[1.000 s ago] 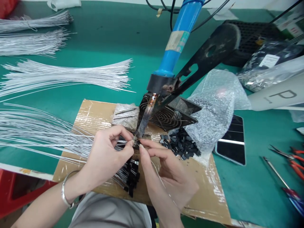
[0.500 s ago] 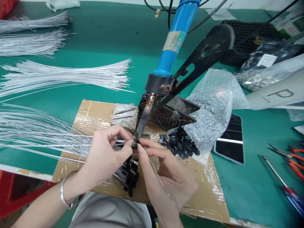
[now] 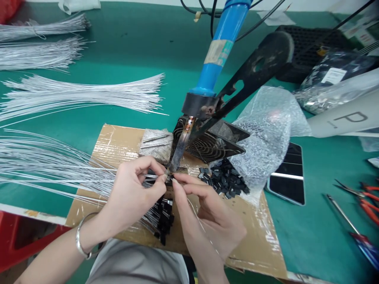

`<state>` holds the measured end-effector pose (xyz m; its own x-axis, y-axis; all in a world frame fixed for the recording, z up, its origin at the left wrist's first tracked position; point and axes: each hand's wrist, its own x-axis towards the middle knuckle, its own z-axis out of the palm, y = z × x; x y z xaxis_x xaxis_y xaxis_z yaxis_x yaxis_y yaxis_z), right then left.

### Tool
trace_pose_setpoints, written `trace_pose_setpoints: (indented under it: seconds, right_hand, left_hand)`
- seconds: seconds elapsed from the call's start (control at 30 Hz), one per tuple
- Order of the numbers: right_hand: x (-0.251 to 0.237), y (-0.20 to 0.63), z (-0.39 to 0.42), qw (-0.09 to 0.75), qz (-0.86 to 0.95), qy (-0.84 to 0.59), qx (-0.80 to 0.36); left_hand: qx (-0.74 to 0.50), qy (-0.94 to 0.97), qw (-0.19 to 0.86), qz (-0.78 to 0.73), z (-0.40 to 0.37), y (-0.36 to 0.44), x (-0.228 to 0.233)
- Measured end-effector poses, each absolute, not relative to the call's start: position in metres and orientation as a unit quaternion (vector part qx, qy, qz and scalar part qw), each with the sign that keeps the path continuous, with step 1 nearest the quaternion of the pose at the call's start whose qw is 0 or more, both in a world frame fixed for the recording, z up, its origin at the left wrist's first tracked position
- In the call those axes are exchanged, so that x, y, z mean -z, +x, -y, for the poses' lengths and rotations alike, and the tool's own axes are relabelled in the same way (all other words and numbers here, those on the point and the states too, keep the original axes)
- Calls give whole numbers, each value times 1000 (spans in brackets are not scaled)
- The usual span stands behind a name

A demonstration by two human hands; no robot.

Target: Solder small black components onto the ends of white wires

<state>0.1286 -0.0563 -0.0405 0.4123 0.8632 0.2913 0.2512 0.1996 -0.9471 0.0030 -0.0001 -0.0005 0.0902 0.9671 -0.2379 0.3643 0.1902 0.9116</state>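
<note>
Pinching a thin white wire point(image 3: 149, 176) in the left hand point(image 3: 130, 197) | right hand point(image 3: 207, 215) fingers closing on a small black part point(image 3: 169, 179), meeting at the soldering iron point(image 3: 180, 148) tip | joint likely being soldered; steadiness needed next.

Bright, even overhead light, soft shadows, wide-angle bending and blur at edges

Both hands point(image 3: 170, 197) pinch wire point(image 3: 149, 176) at soldering iron point(image 3: 180, 148) tip.
</note>
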Motion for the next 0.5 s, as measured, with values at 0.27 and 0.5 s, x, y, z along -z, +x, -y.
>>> trace_pose_setpoints:
  seconds: [0.27, 0.5]
  right_hand:
    - [41, 127, 56, 611, 479, -580, -247]
    - [40, 127, 56, 611, 476, -584, -244]
  left_hand:
    - [-307, 560, 483, -600, 1, 3, -1]
    - [-308, 560, 480, -601, 0, 4, -2]
